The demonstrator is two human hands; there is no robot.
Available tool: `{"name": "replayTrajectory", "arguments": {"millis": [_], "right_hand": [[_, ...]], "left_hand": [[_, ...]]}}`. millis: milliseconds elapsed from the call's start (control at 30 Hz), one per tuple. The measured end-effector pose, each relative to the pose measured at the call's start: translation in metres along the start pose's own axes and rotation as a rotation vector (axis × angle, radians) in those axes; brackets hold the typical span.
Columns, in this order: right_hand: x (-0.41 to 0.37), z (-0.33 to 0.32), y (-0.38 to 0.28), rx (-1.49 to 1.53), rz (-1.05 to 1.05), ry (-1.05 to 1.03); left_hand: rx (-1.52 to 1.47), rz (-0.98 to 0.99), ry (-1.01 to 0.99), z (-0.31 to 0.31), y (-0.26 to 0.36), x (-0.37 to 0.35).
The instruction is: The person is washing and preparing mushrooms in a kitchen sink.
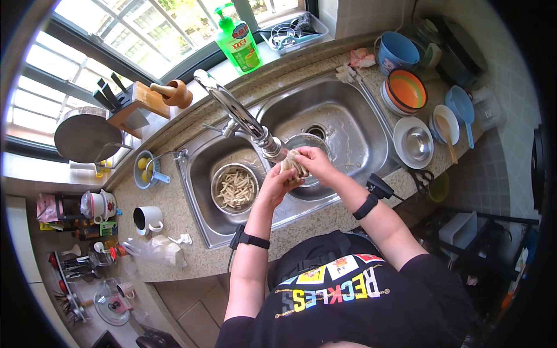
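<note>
Both of my hands meet under the faucet [264, 139] at the divider of a double sink. My left hand [277, 184] and my right hand [315, 163] are closed around a clump of pale, finger-like pieces [295, 165], which look like mushrooms. Behind and below my hands, a round metal bowl [313, 145] sits in the right basin [360, 127], partly hidden by them. Another metal bowl [234, 188], full of similar pale pieces, stands in the left basin [200, 174].
On the left counter are a white mug [152, 219], a blue strainer [145, 169] and a plastic bag [156, 250]. Stacked bowls [406, 90], a white plate [400, 139] and scissors [422, 178] lie right. A green soap bottle [239, 46] stands on the windowsill.
</note>
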State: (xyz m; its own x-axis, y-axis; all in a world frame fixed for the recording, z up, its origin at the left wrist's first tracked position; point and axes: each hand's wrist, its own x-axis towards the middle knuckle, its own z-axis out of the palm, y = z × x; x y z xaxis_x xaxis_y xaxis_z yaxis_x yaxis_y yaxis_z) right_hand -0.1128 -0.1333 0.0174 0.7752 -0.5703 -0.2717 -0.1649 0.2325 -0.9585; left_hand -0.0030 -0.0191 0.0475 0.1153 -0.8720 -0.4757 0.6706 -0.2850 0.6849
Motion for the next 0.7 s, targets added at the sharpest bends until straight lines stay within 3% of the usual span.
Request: {"name": "replayTrajectory", "arguments": {"millis": [67, 233, 333, 400, 500, 567, 700], "right_hand": [[-0.004, 0.001, -0.002, 0.22, -0.024, -0.002], [-0.004, 0.007, -0.005, 0.287, 0.009, -0.015], [-0.003, 0.015, -0.002, 0.357, 0.035, -0.01], [-0.002, 0.024, 0.005, 0.402, 0.043, -0.019], [-0.001, 0.028, 0.014, 0.426, 0.043, 0.019], [-0.004, 0.028, 0.009, 0.571, 0.126, 0.145], [-0.005, 0.014, 0.018, 0.606, 0.206, 0.029]], "left_hand": [[-0.081, -0.012, 0.007, 0.004, 0.006, -0.01], [-0.235, 0.013, -0.002, -0.002, 0.0, -0.011], [-0.132, 0.036, 0.103, -0.007, -0.013, -0.004], [0.026, 0.17, 0.278, -0.011, -0.021, 0.002], [-0.028, 0.214, 0.34, -0.007, -0.024, 0.002], [-0.045, 0.214, 0.329, -0.007, -0.024, 0.001], [-0.133, 0.199, 0.262, -0.003, -0.024, -0.001]]}}
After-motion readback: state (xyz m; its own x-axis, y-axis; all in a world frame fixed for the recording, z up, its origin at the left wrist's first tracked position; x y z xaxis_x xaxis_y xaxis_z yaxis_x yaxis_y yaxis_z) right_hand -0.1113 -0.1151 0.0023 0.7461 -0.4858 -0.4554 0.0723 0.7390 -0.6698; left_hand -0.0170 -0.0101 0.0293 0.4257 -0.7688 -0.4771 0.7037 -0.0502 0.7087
